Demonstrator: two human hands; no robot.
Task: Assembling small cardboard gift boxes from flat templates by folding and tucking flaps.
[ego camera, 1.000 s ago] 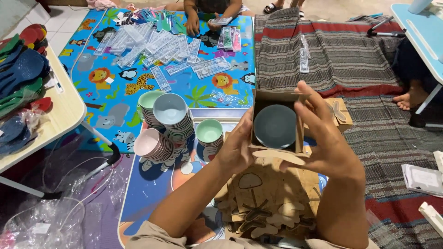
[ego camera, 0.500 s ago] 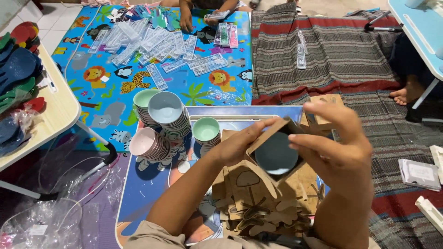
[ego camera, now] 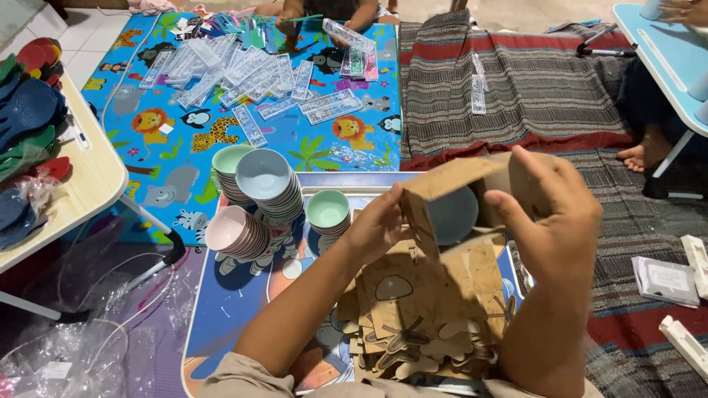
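left hand [ego camera: 380,228] + right hand [ego camera: 549,214] grip cardboard box [ego camera: 450,184] | grey bowl [ego camera: 451,215] inside | bowl stacks [ego camera: 262,191] beside

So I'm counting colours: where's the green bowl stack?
In the head view, the green bowl stack stands left of centre on the low table, beside the left hand.

Both forearms bare; left hand [ego camera: 380,228], right hand [ego camera: 549,214] ungloved, no rings, no watch. Beige short sleeve [ego camera: 243,377] at left shoulder.
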